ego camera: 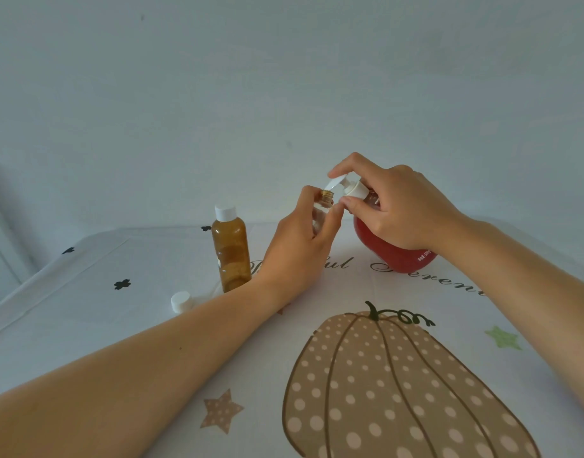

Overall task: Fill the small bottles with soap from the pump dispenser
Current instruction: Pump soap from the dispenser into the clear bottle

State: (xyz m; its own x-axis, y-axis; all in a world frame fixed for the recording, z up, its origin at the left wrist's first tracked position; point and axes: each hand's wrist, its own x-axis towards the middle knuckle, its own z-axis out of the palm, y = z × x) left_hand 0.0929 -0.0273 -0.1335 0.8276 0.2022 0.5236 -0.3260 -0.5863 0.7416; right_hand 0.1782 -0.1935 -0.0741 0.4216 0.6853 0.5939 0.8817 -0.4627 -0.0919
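The table is covered by a white cloth [151, 259] printed with a big dotted pumpkin [399, 391], stars and curly script. The arms hide part of the script, so only "ful" and what looks like "Serene" can be read.

At the far side stands the red pump dispenser [393, 256]. The white print near its base is too small to make out. The right hand [399, 209] grips its top, forefinger over the pump head [338, 185] and thumb under the collar.

Left of it an amber bottle [231, 252] stands upright and capped, so I'd judge that one done.

The left hand [297, 246] curls round a small clear bottle [325, 201], holding its open neck right under the nozzle. It looks nearly empty, so pumping and capping remain.

A loose white cap [181, 301] lies near the amber bottle
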